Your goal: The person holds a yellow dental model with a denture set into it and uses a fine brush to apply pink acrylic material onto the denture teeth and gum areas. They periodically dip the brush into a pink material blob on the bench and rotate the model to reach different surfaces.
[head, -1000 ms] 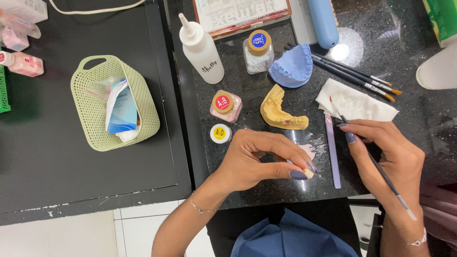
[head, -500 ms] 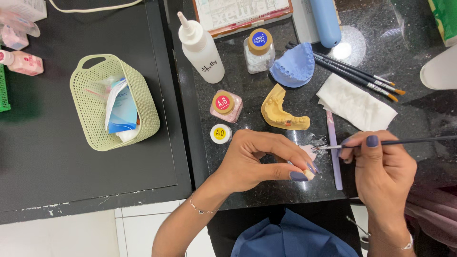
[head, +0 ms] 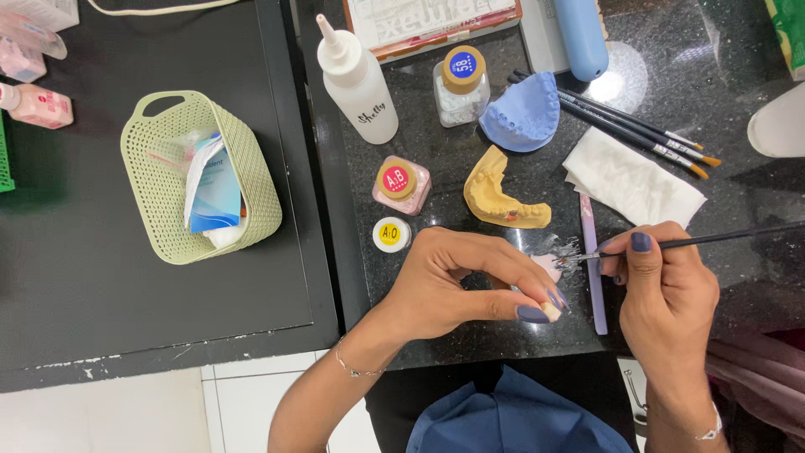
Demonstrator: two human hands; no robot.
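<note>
Brush [head: 721,238] in right hand [head: 667,289], pinched near the ferrule, tip dabbing the pale paste smear [head: 558,256] on the black counter [head: 738,193]. Left hand [head: 457,285] pinches a small tooth-coloured piece [head: 550,311] at fingertips, just beside the smear. Piece looks light, hard, slippery and probably chip-prone; grip by the sides. Green basket [head: 159,193] holds a blue-white tube and wrappers. Pink jar [head: 401,184], small white jar [head: 391,234], clear jar [head: 461,84]: all capped, contents unclear.
</note>
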